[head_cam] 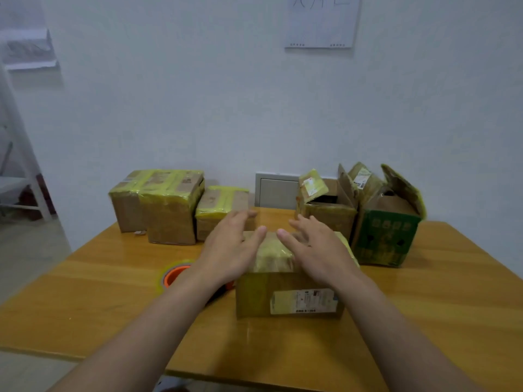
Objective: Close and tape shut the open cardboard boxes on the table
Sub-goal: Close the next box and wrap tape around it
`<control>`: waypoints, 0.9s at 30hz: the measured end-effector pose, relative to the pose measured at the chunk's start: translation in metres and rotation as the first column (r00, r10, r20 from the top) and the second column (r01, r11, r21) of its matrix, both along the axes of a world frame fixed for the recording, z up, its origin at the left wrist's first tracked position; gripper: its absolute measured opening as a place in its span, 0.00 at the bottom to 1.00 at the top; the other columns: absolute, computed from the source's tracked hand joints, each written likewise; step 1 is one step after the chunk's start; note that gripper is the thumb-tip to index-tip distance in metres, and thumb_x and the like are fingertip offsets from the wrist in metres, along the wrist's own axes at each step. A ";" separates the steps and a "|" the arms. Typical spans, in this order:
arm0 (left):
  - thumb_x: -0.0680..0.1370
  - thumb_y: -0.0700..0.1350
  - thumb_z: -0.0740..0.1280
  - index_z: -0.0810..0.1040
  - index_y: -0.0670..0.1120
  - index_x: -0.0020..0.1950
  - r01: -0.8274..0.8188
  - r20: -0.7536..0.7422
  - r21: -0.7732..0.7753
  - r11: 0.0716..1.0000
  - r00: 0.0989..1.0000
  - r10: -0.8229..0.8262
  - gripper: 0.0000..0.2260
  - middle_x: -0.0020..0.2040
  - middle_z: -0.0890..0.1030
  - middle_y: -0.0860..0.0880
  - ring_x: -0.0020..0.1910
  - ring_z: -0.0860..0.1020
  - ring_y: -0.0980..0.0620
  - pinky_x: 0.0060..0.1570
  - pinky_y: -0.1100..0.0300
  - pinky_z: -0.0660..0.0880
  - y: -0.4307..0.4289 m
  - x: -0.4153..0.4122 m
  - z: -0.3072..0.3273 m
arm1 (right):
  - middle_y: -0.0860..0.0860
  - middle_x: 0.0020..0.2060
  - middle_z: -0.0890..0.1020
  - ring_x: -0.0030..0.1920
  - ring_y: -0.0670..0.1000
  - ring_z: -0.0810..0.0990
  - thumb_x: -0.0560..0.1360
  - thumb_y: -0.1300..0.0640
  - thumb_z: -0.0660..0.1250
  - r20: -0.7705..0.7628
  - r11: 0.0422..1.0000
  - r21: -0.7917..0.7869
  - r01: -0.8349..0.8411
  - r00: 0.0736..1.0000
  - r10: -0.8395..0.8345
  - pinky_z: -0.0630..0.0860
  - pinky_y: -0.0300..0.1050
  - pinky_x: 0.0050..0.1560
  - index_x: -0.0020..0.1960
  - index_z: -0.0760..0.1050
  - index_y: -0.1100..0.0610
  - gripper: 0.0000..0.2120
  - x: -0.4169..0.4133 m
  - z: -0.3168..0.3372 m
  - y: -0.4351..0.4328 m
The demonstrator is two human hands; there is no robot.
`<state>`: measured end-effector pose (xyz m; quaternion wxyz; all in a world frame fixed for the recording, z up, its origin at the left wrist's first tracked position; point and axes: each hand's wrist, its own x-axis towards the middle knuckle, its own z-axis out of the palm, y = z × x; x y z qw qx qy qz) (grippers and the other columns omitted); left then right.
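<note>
A closed cardboard box (285, 292) with yellowish tape over its top and a shipping label on its front stands in the middle of the wooden table (93, 301). My left hand (232, 250) and my right hand (317, 250) lie flat on its top, fingers spread, thumbs nearly touching. A tape roll with an orange core (174, 274) lies left of the box, partly hidden by my left forearm. At the back right stand two boxes with raised flaps: a brown one (328, 213) and a green printed one (385, 239).
Two taped-shut boxes, one large (161, 205) and one small (220, 207), stand at the back left against the white wall. A grey wall panel (276, 190) sits behind the table. The table's front edge runs close to me.
</note>
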<state>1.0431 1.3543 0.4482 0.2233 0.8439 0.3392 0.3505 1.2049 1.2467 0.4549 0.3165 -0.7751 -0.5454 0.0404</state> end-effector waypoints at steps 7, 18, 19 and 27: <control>0.84 0.53 0.62 0.64 0.53 0.80 -0.065 -0.128 -0.369 0.927 0.992 0.019 0.24 0.78 0.67 0.47 0.77 0.66 0.45 0.74 0.48 0.66 0.009 0.041 -0.009 | 0.45 0.83 0.51 0.83 0.50 0.48 0.85 0.39 0.53 -0.092 0.982 -0.186 0.043 0.994 -0.061 0.56 0.56 0.80 0.83 0.54 0.50 0.30 0.055 -0.023 -0.021; 0.84 0.54 0.64 0.68 0.57 0.77 0.006 0.107 -0.705 0.709 0.989 0.098 0.21 0.72 0.71 0.44 0.63 0.74 0.43 0.58 0.49 0.77 0.009 0.022 -0.014 | 0.43 0.73 0.74 0.73 0.46 0.70 0.85 0.56 0.62 -0.618 0.807 0.439 0.396 0.785 -0.049 0.71 0.48 0.72 0.70 0.79 0.52 0.15 0.037 -0.071 -0.017; 0.85 0.52 0.64 0.69 0.56 0.77 0.029 0.142 -0.703 0.711 0.985 0.100 0.20 0.72 0.72 0.45 0.63 0.75 0.44 0.56 0.50 0.77 0.007 0.023 -0.014 | 0.44 0.73 0.75 0.73 0.46 0.71 0.85 0.57 0.62 -0.595 0.792 0.454 0.408 0.800 -0.072 0.71 0.46 0.71 0.68 0.80 0.53 0.15 0.036 -0.071 -0.017; 0.83 0.54 0.65 0.84 0.57 0.60 -0.088 -0.072 0.361 0.929 0.990 0.121 0.10 0.64 0.82 0.56 0.64 0.78 0.52 0.61 0.54 0.69 -0.025 0.023 -0.019 | 0.52 0.71 0.77 0.76 0.52 0.69 0.86 0.49 0.53 0.163 0.895 0.431 0.113 0.966 -0.201 0.69 0.54 0.74 0.70 0.78 0.57 0.22 0.049 -0.071 -0.025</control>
